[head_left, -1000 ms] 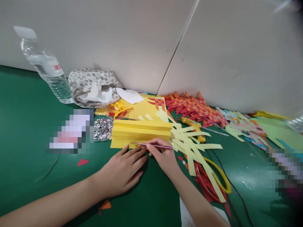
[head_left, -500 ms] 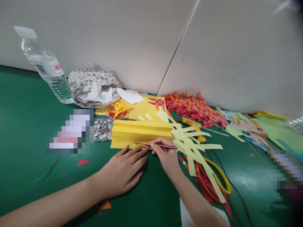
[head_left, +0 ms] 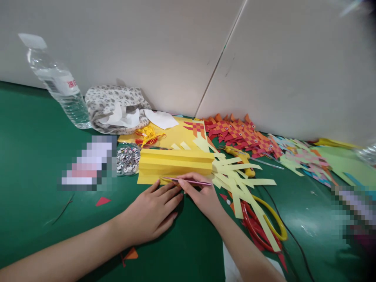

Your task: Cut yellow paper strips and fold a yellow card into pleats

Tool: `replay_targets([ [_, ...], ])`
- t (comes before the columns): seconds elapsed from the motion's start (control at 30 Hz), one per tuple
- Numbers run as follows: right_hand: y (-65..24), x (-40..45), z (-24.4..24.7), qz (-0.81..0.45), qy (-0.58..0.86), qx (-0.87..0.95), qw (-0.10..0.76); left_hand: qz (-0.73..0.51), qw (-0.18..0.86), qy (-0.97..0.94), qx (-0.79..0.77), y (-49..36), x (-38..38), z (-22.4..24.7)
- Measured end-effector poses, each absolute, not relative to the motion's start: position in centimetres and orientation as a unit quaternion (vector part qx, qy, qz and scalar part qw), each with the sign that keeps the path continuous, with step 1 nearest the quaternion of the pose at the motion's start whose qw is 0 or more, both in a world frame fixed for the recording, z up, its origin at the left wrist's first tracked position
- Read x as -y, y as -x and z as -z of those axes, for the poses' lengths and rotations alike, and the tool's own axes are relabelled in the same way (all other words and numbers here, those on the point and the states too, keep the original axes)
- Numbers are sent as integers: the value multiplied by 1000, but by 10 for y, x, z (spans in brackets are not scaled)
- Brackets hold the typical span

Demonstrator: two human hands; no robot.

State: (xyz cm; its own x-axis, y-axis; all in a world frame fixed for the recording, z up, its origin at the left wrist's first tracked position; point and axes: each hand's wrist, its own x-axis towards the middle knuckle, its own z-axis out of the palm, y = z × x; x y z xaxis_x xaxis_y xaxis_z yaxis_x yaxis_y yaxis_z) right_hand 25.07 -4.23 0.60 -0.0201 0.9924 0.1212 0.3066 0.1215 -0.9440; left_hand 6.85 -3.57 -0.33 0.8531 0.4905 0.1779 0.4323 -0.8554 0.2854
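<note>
A sheet of yellow paper [head_left: 176, 158] with lengthwise creases lies on the green table in front of me. My left hand [head_left: 158, 209] rests flat, fingers stretched out, its fingertips on the sheet's near edge. Between the fingers of my right hand [head_left: 202, 196] is a slim purple pen-like tool [head_left: 195, 182] with a thin point. It slants low over the near edge of the paper, its tip just beyond my left fingertips. Whether the tip is a nib or a blade is too small to tell.
Pale yellow paper strips [head_left: 235, 178], a yellow glue gun [head_left: 245, 160] and red-and-yellow-handled scissors [head_left: 258, 231] lie to the right. Woven paper fish [head_left: 237, 131] pile by the wall. Leftward are a bag of googly eyes [head_left: 128, 159], a blurred-out phone-like object [head_left: 89, 164] and a water bottle [head_left: 58, 84].
My right hand has slid to the left along the paper's near edge, carrying the pen-like tool with it. My left hand and the yellow sheet have stayed in place.
</note>
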Motion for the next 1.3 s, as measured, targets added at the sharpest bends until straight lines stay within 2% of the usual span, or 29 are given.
replay_targets([
  [1.3, -252, 41, -6, -375, 546, 617, 426, -131, 114, -954, -244, -69, 36, 4],
])
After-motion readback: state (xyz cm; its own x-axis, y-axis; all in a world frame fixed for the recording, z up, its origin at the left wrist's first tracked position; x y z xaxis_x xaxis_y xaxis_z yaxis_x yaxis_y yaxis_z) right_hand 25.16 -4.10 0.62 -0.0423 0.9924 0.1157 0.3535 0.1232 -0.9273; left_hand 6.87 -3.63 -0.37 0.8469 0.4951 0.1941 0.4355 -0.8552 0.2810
